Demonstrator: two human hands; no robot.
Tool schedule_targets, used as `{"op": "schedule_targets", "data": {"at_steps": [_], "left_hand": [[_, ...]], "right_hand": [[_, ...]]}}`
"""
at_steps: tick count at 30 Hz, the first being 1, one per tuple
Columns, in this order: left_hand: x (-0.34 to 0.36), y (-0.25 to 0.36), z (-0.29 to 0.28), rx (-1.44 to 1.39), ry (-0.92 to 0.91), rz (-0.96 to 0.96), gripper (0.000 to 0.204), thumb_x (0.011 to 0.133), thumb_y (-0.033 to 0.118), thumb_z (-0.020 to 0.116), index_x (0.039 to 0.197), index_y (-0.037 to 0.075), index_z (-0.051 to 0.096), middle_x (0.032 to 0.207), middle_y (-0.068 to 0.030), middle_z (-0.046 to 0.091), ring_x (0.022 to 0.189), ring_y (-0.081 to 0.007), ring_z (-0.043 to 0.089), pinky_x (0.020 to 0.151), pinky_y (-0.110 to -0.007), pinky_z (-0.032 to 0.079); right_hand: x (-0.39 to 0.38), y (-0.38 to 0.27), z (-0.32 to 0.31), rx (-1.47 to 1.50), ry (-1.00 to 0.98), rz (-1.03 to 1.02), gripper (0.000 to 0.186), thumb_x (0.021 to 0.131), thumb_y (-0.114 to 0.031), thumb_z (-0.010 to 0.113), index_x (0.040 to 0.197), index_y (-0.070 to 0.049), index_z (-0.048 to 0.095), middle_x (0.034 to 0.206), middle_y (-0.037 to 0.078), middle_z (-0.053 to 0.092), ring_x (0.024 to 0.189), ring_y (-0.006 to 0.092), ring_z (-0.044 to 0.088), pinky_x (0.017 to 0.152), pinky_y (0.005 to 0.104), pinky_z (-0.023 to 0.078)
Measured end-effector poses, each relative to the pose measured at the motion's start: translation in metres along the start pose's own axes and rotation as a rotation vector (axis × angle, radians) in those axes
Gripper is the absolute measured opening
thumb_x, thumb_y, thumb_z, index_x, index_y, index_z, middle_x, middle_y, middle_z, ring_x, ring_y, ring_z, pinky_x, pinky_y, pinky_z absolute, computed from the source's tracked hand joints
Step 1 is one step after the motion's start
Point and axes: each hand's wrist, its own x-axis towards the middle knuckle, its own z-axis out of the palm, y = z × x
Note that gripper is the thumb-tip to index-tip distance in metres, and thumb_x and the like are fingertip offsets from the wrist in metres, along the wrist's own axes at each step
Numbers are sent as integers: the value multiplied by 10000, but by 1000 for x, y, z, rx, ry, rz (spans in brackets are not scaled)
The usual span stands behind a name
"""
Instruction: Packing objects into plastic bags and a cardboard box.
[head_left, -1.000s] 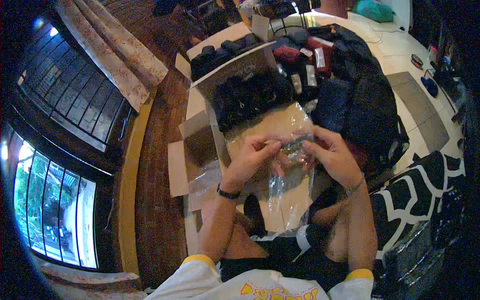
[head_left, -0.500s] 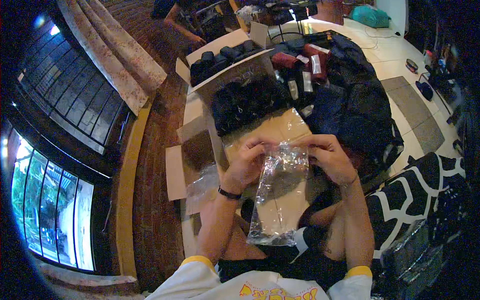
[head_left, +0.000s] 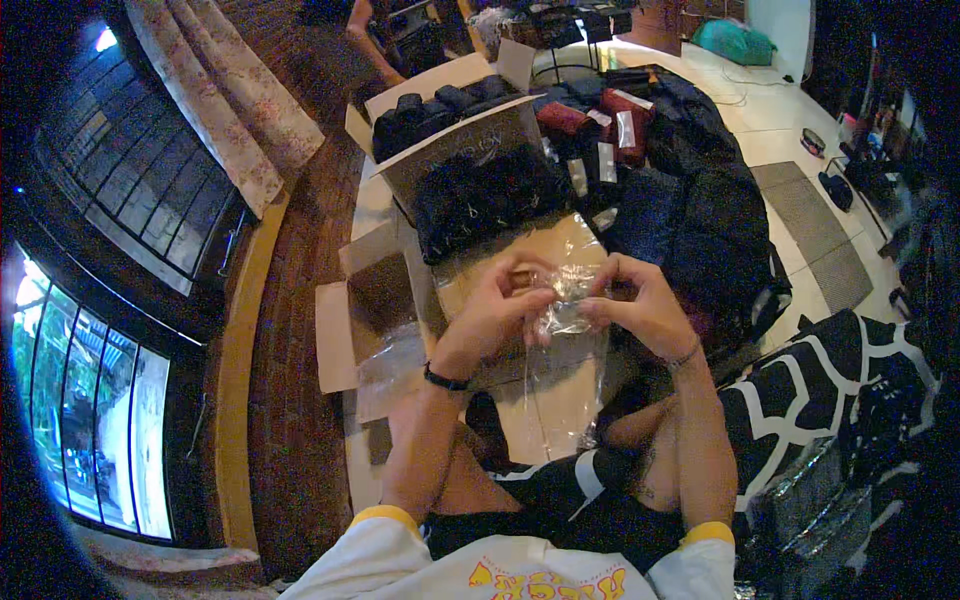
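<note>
My left hand (head_left: 502,312) and my right hand (head_left: 640,308) pinch the top of a clear plastic bag (head_left: 565,375), its top bunched between my fingertips and its length hanging toward my lap. Beyond them lies a brown cardboard piece (head_left: 470,288), with a pile of black fuzzy items (head_left: 475,200) on it. Behind that stands a carton (head_left: 425,170) filled with black bundles (head_left: 445,105). A dark heap of bags (head_left: 700,230) with red bundles (head_left: 630,135) is to the right. An open box (head_left: 370,300) holding clear plastic sits left of my left hand.
At left are barred windows (head_left: 95,400) and a patterned curtain (head_left: 230,120). Another person's arm (head_left: 375,55) shows at the back. A black-and-white patterned cloth (head_left: 800,390) lies right of me; a mat (head_left: 810,230) and a green bundle (head_left: 730,42) lie on the floor.
Both my hands keep hold of the bag, whose top is now more bunched between my fingers after being spread flatter. The other person's arm has come into view and shifted at the back.
</note>
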Motion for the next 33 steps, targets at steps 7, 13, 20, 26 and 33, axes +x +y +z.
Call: {"op": "schedule_targets", "data": {"at_steps": [7, 13, 20, 26, 33], "left_hand": [[-11, -22, 14, -757, -98, -31, 680, 956, 480, 549, 1467, 63, 385, 1458, -151, 470, 1207, -319, 566, 1025, -483, 474], [13, -74, 26, -1006, -324, 6, 599, 969, 463, 426, 1359, 21, 531, 1341, -134, 592, 1202, -258, 582, 1070, -433, 437], [13, -91, 44, -1134, -202, 95, 592, 1040, 469, 349, 1413, 31, 488, 1343, -135, 593, 1192, -253, 588, 1066, -380, 443], [14, -58, 72, -995, -1, 63, 654, 1050, 519, 316, 1488, 42, 405, 1509, -132, 460, 1354, -307, 465, 1179, -410, 321], [4, -59, 73, -892, 85, -12, 632, 1054, 497, 317, 1482, 40, 405, 1504, -109, 472, 1357, -298, 468, 1186, -439, 316]], "right_hand": [[3, 13, 10, 334, 268, -49, 324, 854, -134, 760, 1132, -4, 656, 978, 59, 700, 829, 133, 662, 749, 278, 549], [13, 19, 39, -789, 514, -285, 290, 919, -152, 641, 1182, -33, 656, 1397, 257, 459, 1245, 390, 509, 1073, 461, 399], [19, 28, 80, -903, 481, -317, 635, 1013, -350, 462, 1525, 2, 331, 1548, 337, 281, 1432, 518, 261, 1193, 530, 208], [26, 38, 81, -669, 425, -352, 662, 1054, -380, 369, 1550, 37, 232, 1580, 333, 217, 1477, 480, 191, 1212, 526, 124], [18, 45, 82, -644, 370, -302, 678, 1058, -400, 346, 1551, 44, 205, 1586, 307, 227, 1490, 457, 175, 1218, 526, 103]]}}
